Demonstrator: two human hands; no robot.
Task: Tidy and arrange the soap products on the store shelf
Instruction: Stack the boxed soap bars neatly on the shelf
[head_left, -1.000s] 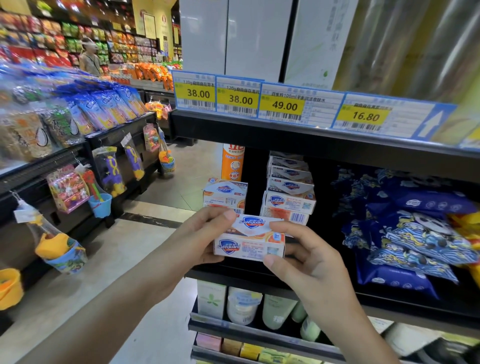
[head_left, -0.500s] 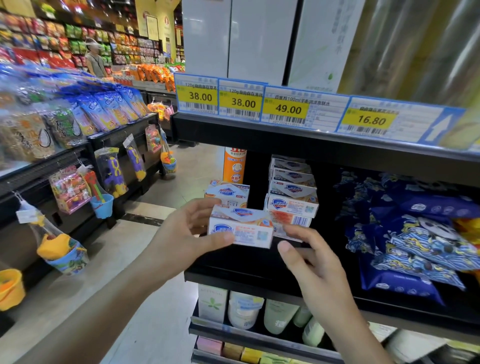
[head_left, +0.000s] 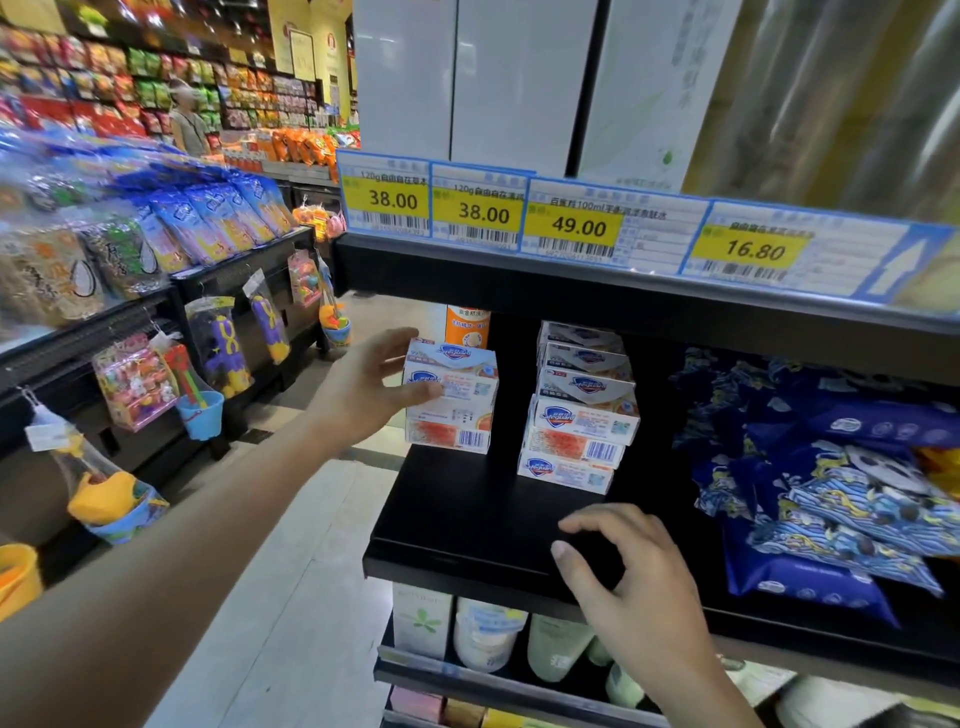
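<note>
1. at the shelf's left end, left hand (head_left: 363, 387) grips the top soap box (head_left: 451, 371) of a short stack, thumb on its front face, fingers behind.
2. that stack stands on the black shelf (head_left: 467, 519), near its left edge.
3. taller soap stack (head_left: 579, 410) stands just right of it, apart.
4. right hand (head_left: 631, 577) hovers at the shelf's front lip, fingers loosely curled, holding nothing.
5. blue packs (head_left: 831, 493) lie at far right.

The soap box (head_left: 451, 385) that both hands held in front of the shelf a second ago now sits on top of the left stack (head_left: 450, 422), with the left hand (head_left: 363, 389) gripping its left end. The right hand (head_left: 631, 566) is off it, hovering empty and loosely curled over the near edge of the black shelf (head_left: 467, 525).
</note>
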